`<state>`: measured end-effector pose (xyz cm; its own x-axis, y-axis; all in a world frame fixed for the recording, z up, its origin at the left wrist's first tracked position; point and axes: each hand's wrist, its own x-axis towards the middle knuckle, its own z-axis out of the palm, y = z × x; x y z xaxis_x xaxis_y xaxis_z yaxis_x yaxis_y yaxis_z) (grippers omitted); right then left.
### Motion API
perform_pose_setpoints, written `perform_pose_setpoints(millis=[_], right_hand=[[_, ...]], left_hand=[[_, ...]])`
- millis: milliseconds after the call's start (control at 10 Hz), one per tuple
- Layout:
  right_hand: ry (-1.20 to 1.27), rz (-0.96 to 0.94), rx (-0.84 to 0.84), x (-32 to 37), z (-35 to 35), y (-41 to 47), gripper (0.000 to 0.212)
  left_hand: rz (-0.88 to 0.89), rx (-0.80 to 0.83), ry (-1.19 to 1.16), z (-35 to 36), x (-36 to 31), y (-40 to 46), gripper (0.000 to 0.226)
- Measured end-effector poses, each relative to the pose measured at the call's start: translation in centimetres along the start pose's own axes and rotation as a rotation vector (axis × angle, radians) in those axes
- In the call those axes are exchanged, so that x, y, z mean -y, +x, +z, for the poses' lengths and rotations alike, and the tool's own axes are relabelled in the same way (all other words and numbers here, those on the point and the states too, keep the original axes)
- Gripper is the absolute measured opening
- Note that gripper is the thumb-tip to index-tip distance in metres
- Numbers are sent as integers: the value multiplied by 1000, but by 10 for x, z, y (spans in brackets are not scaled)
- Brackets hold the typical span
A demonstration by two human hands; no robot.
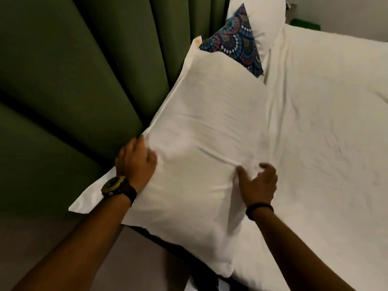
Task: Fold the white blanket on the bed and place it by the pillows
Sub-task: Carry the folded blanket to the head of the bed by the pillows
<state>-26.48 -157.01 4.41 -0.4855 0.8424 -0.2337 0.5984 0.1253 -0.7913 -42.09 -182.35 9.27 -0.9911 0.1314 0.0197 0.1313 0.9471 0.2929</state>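
Green curtains (pixel 69 76) hang in heavy folds along the head of a bed (pixel 327 127) covered in wrinkled white fabric, and everything else is best placed against the large white pillow (pixel 201 148) lying at the bed's near corner. Nearest the camera, 2 bare forearms reach up to that pillow from below. On the pillow's curtain-side edge, the left hand (pixel 136 162) is closed around a bunch of the pillow's fabric, fingers curled into the cloth, with a dark wristwatch (pixel 114 185) just beneath it on the wrist. On the pillow's opposite, bed-side edge, the right hand (pixel 259 183) presses against the cover with fingers spread and bent, thumb laid on the fabric; it is in contact with the pillow, but whether it truly pinches the cloth cannot be told because of blur. A dark band (pixel 259 210) circles that wrist. Beneath the pillow's lower corner a strip of dark bed frame shows against the pale floor (pixel 63 238). Beyond the pillow's far end, partly tucked behind it, lies a patterned cushion (pixel 235 42) in blue, pink and teal, and beyond that a second white pillow (pixel 264 19) rests against the curtains. To the pillow's bed side, white bedding spreads flat and creased across the mattress; a separate white blanket cannot be made out from the sheet there.
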Motion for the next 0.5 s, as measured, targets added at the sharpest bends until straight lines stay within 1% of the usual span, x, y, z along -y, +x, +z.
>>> perform_pose_setpoints(millis=[100,200,300,400,500], right_hand=[[95,-236,-75,39,10,23,69],[-164,-605,59,82,45,57,81],[-576,-695,276,77,75,73,86],[-810,-599,482,65,94,78,92],[-741,-571,513,76,75,74,95]], left_hand=[[190,-48,-68,2,-30,15,65],[376,14,23,29,-60,30,73],[379,167,126,61,-53,38,77],[287,336,139,91,-32,53,77],[289,352,124,87,-33,50,80]])
